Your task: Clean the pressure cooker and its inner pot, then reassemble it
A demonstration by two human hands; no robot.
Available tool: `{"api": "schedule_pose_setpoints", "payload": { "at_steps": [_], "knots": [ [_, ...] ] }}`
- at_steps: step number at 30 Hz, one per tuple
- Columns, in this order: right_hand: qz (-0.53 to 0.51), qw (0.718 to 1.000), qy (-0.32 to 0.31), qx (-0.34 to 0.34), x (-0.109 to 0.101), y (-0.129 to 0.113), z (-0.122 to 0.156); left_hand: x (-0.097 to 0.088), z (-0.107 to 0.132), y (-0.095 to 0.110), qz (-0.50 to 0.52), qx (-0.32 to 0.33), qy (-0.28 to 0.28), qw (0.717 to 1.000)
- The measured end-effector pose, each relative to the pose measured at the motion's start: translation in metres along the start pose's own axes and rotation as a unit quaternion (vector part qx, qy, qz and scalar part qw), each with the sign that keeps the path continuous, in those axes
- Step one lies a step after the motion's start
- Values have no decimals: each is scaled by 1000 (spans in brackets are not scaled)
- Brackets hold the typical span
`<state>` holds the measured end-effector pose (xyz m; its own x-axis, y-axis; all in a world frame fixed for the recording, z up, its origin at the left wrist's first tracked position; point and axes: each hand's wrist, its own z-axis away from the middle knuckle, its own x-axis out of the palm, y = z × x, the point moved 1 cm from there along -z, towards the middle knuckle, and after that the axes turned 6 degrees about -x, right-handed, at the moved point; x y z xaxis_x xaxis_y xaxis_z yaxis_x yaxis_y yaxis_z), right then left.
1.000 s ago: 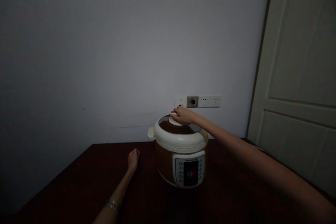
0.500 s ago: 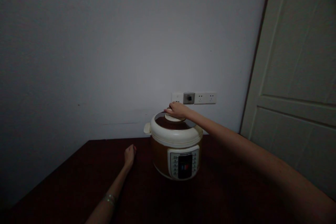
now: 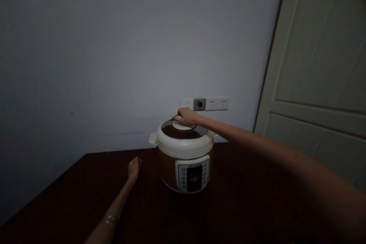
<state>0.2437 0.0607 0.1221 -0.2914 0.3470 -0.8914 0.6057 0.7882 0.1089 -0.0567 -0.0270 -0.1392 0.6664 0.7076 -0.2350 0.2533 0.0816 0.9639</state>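
An electric pressure cooker [image 3: 168,167] with a cream lid rim, a brownish body and a front button panel [image 3: 194,177] stands upright on the dark table. Its lid [image 3: 185,146] sits on the body. My right hand [image 3: 186,117] is closed around the knob-like handle [image 3: 183,126] on top of the lid, and the fingers hide part of it. To the left of the cooker, apart from it, my left hand [image 3: 134,168] rests on the table as a loose fist. Nothing shows in that fist.
The dark red-brown table [image 3: 94,183] reaches back to a pale wall [image 3: 114,53]. Wall sockets [image 3: 217,103] and a grey plate with a black knob or plug [image 3: 199,104] sit just behind the cooker. A panelled door [image 3: 317,84] stands at the right.
The whole scene has shifted left in view as the camera turned slightly right. My right hand keeps its hold on the lid handle, and my left fist stays on the table.
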Motion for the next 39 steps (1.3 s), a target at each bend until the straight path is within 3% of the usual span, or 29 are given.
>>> {"api": "schedule_pose_setpoints", "payload": {
  "at_steps": [21, 30, 39],
  "knots": [
    [-74, 993, 34, -80, 2, 11, 0, -2, -3, 1, -29, -7, 12, 999],
    [-173, 976, 29, -127, -4, 16, 0, -2, 0, 3, -25, 0, 10, 1000],
    [-226, 959, 34, -167, 4, 23, -4, 0, 4, 5, -2, -25, 10, 1000]
  ]
}}
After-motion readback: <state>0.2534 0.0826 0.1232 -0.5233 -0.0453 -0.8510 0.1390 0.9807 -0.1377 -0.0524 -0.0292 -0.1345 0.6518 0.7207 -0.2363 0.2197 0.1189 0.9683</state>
